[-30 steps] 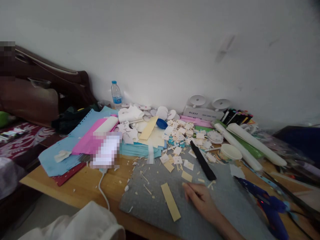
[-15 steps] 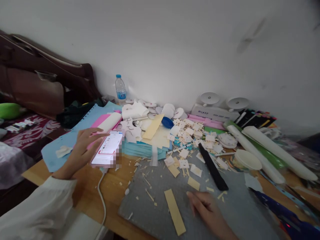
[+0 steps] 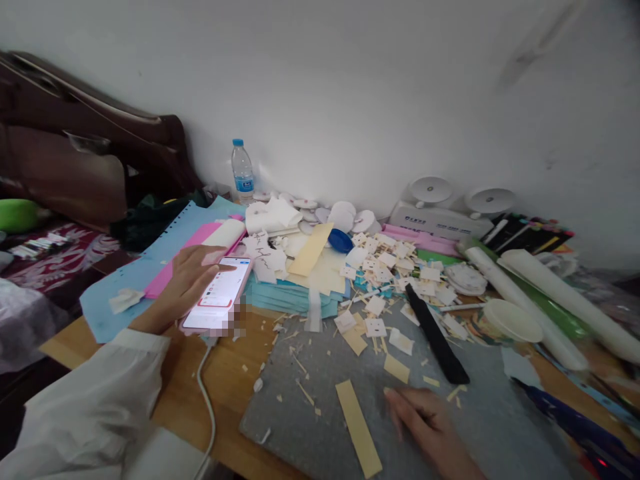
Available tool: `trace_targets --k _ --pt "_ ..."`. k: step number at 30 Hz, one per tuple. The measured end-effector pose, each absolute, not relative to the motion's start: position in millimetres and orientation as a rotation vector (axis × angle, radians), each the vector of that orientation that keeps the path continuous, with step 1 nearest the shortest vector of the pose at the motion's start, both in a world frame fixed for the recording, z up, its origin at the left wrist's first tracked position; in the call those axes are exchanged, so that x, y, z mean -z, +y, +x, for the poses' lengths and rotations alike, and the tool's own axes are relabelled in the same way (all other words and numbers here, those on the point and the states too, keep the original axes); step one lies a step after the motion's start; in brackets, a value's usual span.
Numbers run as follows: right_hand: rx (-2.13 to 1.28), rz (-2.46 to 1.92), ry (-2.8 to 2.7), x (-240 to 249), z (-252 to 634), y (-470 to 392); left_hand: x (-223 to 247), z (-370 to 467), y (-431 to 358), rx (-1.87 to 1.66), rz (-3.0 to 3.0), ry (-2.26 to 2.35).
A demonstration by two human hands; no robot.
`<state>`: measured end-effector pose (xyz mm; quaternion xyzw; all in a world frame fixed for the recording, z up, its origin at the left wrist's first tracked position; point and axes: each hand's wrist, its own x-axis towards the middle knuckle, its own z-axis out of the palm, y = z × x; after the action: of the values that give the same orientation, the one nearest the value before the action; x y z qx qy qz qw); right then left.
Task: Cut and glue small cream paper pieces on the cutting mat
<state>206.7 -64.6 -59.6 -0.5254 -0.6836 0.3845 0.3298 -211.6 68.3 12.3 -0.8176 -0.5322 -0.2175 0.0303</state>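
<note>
head view: the left hand [image 3: 187, 283] is over a lit phone [image 3: 217, 293], its fingers long and loosely spread, gripping nothing visible; the index finger reaches across the screen, and whether it touches the glass i cannot tell. the phone is at 3 o'clock from that hand and 10 o'clock from the grey mat [image 3: 300, 427], with a white cable [image 3: 199, 377] at its near end.

as for how far along things are, the screen shows a list, though how much of that is done cannot be read. on the craft side, i'd judge a good deal made: a heap of small square cards on sticks [image 3: 379, 270] is at the mat's 12 o'clock. the yellow paper strip [image 3: 359, 430] lies flat as one plain piece, so it looks unworked; how much is left overall can't be told.

the phone lies screen up, top end pointing to 1 o'clock, long axis from 7 to 1. the strip's long axis runs roughly 11 to 5.

the right hand [image 3: 433, 423] is over the mat at the strip's 3 o'clock, fingers partly curled; whether they pinch anything is unclear. a blue glue gun [image 3: 575, 417] is further out at that hand's 3 o'clock.
</note>
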Motion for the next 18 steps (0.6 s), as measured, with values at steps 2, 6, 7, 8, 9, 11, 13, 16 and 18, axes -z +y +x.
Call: trace_targets --k 2,6,7,8,9,11,13,16,18 --pt "-1.009 -1.380 -1.784 57.5 206.0 -64.4 -11.6 -208.5 73.1 0.648 -2.542 -1.615" --pt "-1.027 -1.387 -1.789 56.0 206.4 -65.3 -11.2 -206.6 78.7 0.637 -2.541 -1.614" --pt "-1.027 -1.387 -1.789 56.5 207.0 -65.6 -11.7 -206.9 78.9 0.639 -2.536 -1.618" --pt "-1.028 -1.388 -1.790 57.4 207.5 -66.0 -12.4 -207.5 78.4 0.642 -2.530 -1.624" --pt "-1.029 -1.390 -1.789 58.3 208.1 -66.3 -13.3 -208.2 77.4 0.646 -2.522 -1.633" --pt "-1.035 -1.396 -1.782 59.9 208.7 -66.6 -15.2 -209.6 74.7 0.650 -2.505 -1.657" --pt "-1.046 -1.397 -1.777 60.5 208.7 -66.6 -16.8 -210.7 72.4 0.639 -2.503 -1.670" --pt "-1.050 -1.387 -1.781 59.9 208.2 -66.5 -17.2 -210.9 72.9 0.592 -2.529 -1.666" --pt "-1.048 -1.390 -1.782 59.4 208.2 -66.6 -16.6 -210.2 75.8 0.555 -2.547 -1.659"
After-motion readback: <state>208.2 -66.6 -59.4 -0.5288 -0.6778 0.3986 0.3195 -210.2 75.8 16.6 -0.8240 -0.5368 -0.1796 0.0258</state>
